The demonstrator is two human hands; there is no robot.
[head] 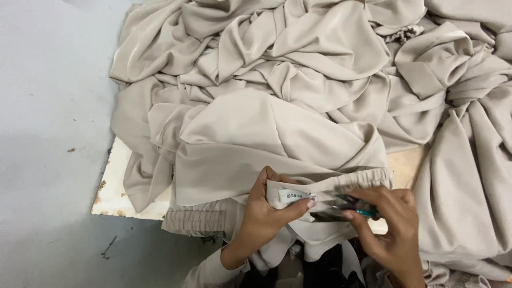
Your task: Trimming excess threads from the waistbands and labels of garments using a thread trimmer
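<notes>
My left hand [265, 213] pinches the elastic waistband [349, 178] of a beige garment [256, 144], with my thumb pressed beside a small white sewn-in label [295, 196]. My right hand [386, 224] holds a small pair of thread snips [354, 205] with a teal handle, its tips pointing left toward the label. Both hands sit at the bottom centre of the view, close together over the waistband. Part of the snips is hidden by my fingers.
A large heap of the same beige fabric [320, 58] covers the top and right. It lies on a worn light board [120, 186] whose chipped corner shows at the left. Grey floor [48, 133] lies to the left. Another gathered waistband [194, 220] hangs off the board's front edge.
</notes>
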